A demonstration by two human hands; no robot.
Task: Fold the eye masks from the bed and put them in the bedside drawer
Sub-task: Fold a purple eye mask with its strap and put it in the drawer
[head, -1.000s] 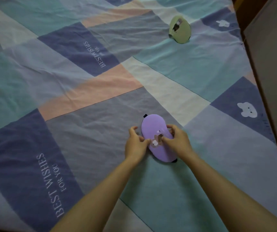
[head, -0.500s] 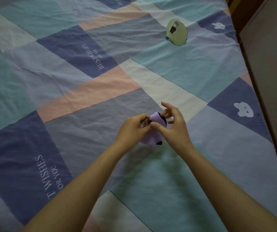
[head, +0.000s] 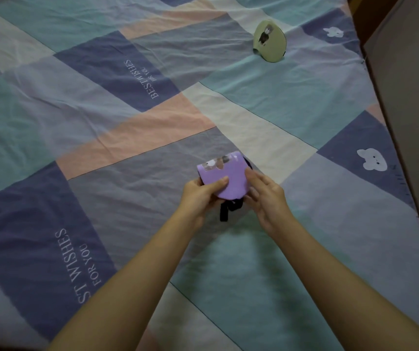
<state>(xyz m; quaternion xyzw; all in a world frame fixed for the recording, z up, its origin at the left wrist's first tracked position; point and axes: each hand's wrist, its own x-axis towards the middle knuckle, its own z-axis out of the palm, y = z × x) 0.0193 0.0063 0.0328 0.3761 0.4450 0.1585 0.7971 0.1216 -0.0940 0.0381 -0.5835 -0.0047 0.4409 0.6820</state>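
Observation:
A purple eye mask [head: 228, 176] is folded in half and held a little above the bed, its small printed patch along the top edge. My left hand [head: 201, 196] pinches its left side with the thumb on top. My right hand [head: 266, 196] holds its right side. A black strap [head: 226, 211] dangles below the mask between my hands. A green eye mask [head: 270, 43] with a small bear print lies folded on the bed at the far right. The bedside drawer is not in view.
The bed is covered by a patchwork sheet [head: 102, 122] of teal, lilac, peach and navy blocks with white lettering. The bed's right edge [head: 391, 138] runs diagonally, with a grey-brown floor strip or panel [head: 418, 97] beyond it.
The purple mask lay flat on the sheet under my fingers; it has been folded in half and lifted, and now both hands hold it folded with the strap hanging below.

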